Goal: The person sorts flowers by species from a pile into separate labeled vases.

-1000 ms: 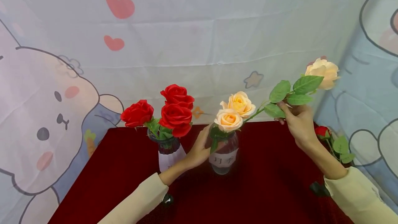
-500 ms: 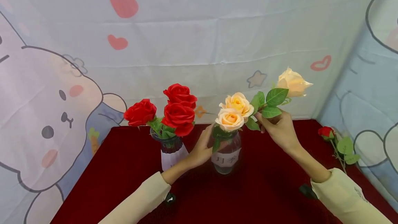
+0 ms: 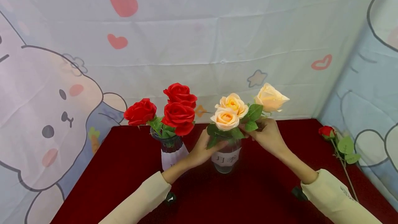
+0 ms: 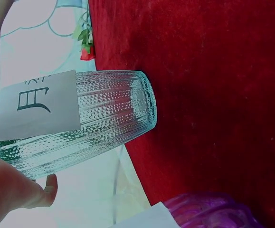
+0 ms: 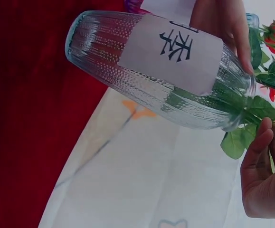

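In the centre of the head view, the left hand (image 3: 202, 149) is gripping the clear glass vase (image 3: 226, 156), fingers curled round its neck. The right hand (image 3: 267, 136) is pinching the stem of a peach rose (image 3: 269, 98) just right of the vase mouth, its stem entering the vase beside two peach roses (image 3: 229, 111). The vase is standing on the red tablecloth (image 3: 264, 182)

Around the clear vase (image 3: 226, 158), the tabletop (image 3: 264, 189) lies open in front and to its right. Just to its left stands the purple vase (image 3: 169, 153) of red roses (image 3: 177, 113), leaving a narrow gap. A loose red rose (image 3: 326, 131) lies well to its right, near the backdrop (image 3: 357, 78).
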Motion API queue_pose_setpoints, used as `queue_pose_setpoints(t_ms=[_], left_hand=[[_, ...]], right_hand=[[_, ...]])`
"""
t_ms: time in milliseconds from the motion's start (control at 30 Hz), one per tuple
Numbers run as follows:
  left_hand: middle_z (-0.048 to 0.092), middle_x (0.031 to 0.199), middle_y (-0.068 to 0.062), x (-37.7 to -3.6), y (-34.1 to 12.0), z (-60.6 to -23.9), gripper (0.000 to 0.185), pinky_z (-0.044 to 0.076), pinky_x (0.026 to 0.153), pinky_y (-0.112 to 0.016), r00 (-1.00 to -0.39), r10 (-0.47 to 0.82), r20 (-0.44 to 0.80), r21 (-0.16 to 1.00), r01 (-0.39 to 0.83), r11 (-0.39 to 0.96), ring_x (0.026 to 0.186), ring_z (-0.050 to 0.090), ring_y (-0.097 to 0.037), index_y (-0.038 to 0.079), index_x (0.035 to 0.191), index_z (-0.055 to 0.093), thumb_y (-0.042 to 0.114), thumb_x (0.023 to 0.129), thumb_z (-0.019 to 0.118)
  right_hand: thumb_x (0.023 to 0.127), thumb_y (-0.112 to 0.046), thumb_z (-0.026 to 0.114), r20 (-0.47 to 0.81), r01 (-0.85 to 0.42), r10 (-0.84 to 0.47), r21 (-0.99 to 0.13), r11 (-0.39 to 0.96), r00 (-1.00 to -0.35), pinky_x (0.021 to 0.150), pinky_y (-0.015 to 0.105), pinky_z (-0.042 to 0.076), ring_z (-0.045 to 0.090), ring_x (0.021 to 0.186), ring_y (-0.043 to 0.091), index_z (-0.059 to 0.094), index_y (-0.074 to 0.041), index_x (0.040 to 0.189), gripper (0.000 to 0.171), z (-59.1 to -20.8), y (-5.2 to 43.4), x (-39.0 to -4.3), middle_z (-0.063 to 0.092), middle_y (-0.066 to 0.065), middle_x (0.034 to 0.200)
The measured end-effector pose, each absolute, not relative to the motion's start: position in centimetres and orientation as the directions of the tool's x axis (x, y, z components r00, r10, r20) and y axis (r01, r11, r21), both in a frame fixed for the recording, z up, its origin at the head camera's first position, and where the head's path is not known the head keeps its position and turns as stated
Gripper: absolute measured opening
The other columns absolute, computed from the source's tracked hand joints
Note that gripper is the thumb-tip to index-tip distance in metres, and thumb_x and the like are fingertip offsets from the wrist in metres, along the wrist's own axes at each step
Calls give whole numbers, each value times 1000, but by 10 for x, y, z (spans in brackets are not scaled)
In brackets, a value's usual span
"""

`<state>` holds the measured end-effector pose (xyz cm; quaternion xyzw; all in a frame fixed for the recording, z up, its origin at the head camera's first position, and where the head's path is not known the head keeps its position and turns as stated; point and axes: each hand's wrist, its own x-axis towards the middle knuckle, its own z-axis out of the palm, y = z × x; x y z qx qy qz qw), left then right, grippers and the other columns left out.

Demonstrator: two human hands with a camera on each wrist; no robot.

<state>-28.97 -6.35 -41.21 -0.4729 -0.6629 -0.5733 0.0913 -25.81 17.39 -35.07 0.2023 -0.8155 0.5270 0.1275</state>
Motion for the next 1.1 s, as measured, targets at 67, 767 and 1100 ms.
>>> queue_pose_setpoints(t_ms=[67,767,1100], left_hand=[[56,144,-18,-290,-64,-413,51,46,114,-41,-543,529,652,694,709,-127,136,54,-20,7,148,45,6,100,63],[40,160,-9,-286,-67,-410,69,37,121,-42,-604,539,587,754,650,-94,150,39,-24,15,158,32,1,98,64],[39,163,0,-280,-77,-408,74,31,124,-44,-683,568,459,810,585,49,152,34,-20,23,159,32,13,96,71]], right_hand=[[93,-12,75,402,-449,-201,-814,368,-893,56,26,55,63,58,8,72,3,106,20,-353,173,-258,71,14,73],[94,-8,71,394,-495,-321,-793,355,-861,54,25,54,61,58,6,69,3,109,18,-368,166,-257,69,10,71],[97,-9,69,404,-524,-356,-766,372,-843,53,29,54,62,61,8,62,-4,129,33,-369,189,-251,69,13,80]])
